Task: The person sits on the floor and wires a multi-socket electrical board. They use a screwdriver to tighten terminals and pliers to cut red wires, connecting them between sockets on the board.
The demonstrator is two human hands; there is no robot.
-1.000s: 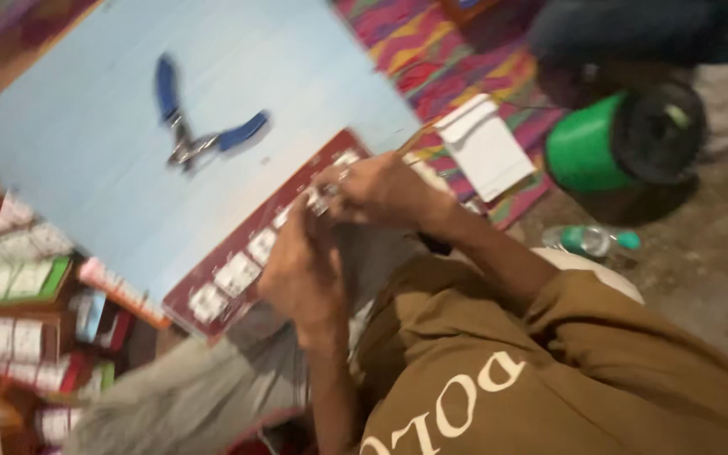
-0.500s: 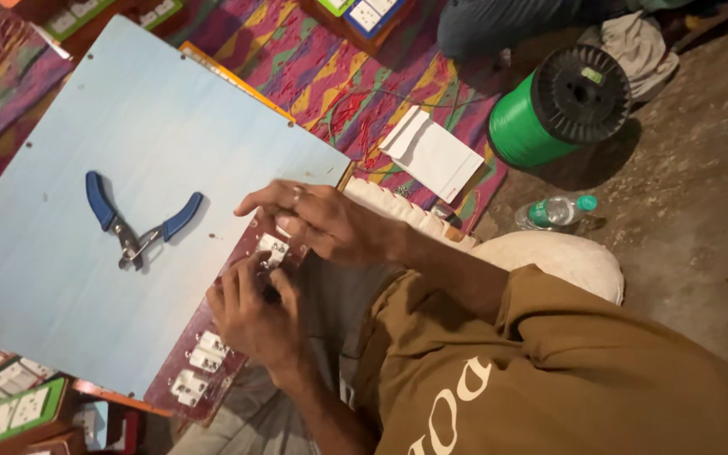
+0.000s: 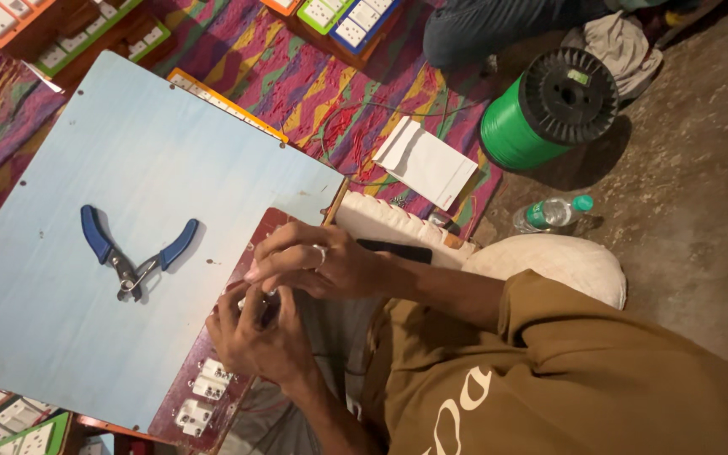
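Note:
A dark red switch board (image 3: 212,403) with white switches (image 3: 210,381) rests across my lap, against a pale blue board (image 3: 128,168). My left hand (image 3: 254,337) curls around a small white switch (image 3: 256,300) at the red board's middle. My right hand (image 3: 313,263), with a ring on one finger, lies over it from above, fingertips pinching the same switch. Most of that switch is hidden by my fingers. Blue-handled pliers (image 3: 132,257) lie open on the blue board, left of my hands and not touching them.
A green wire spool (image 3: 541,114) stands on the floor at the upper right, with a plastic bottle (image 3: 549,214) beside it and a white paper pad (image 3: 425,162) on the patterned mat (image 3: 313,84). Boxed switch plates (image 3: 343,17) lie along the top edge. Another person's leg (image 3: 482,29) is there too.
The view has swung, so the boards and pliers sit further right and lower. My hands stay together on the red board, and the right hand now covers the switch more.

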